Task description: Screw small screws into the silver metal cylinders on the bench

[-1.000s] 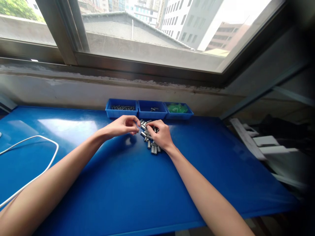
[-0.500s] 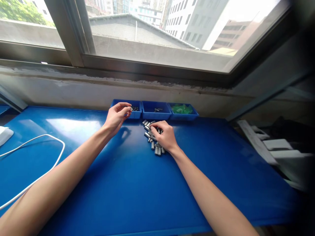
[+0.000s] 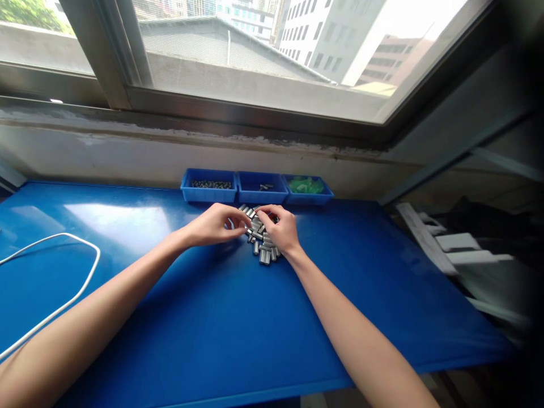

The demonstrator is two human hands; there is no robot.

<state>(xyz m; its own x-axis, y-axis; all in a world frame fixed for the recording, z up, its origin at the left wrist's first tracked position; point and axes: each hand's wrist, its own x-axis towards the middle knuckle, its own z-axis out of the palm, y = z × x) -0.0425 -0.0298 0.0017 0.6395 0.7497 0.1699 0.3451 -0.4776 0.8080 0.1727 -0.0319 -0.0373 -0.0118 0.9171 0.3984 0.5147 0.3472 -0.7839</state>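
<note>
A loose pile of short silvery metal cylinders [image 3: 265, 256] lies on the blue table. At the pile's left edge is my left hand [image 3: 221, 224], its fingers curled and thumb and forefinger brought close together. Anything between those tips is too small to name. My right hand [image 3: 281, 228] covers the pile's right side, thumb and forefinger pinched over the far cylinders. What this pinch holds blends with the metal behind it. Just beyond the hands stands a blue bin [image 3: 209, 194] with many small dark metal pieces in it.
Two more blue bins adjoin it: a middle bin [image 3: 260, 196] with a few metal pieces and a right bin [image 3: 308, 199] with green plastic. A white cable [image 3: 96, 258] curves across the table's left side. White objects [image 3: 459, 242] stand at the right, and the window wall closes the back.
My left hand has come from over the left bin down and right to the pile, uncovering the bin's contents. My right hand remains at the pile. The view has shifted slightly.
</note>
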